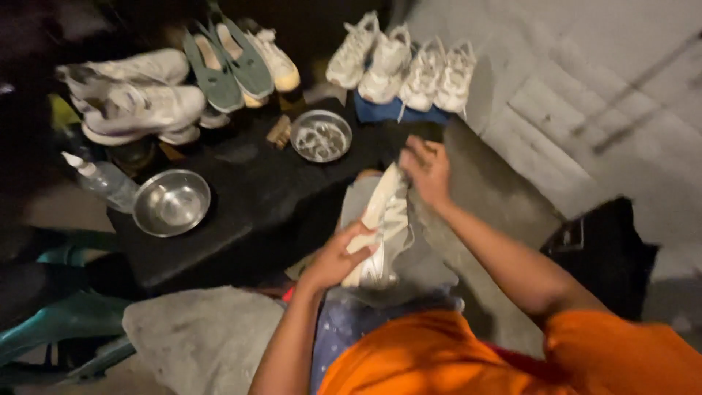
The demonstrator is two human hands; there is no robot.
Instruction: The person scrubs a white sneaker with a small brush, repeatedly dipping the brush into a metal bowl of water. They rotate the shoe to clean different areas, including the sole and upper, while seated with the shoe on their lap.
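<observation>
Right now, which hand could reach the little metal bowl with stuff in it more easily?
Probably the right hand: it rests at the top end of the white shoe, nearer the small metal bowl. The left hand grips the shoe's lower part, farther away.

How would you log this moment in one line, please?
left hand: holds white shoe | right hand: on shoe's toe end | nearby: two metal bowls
</observation>
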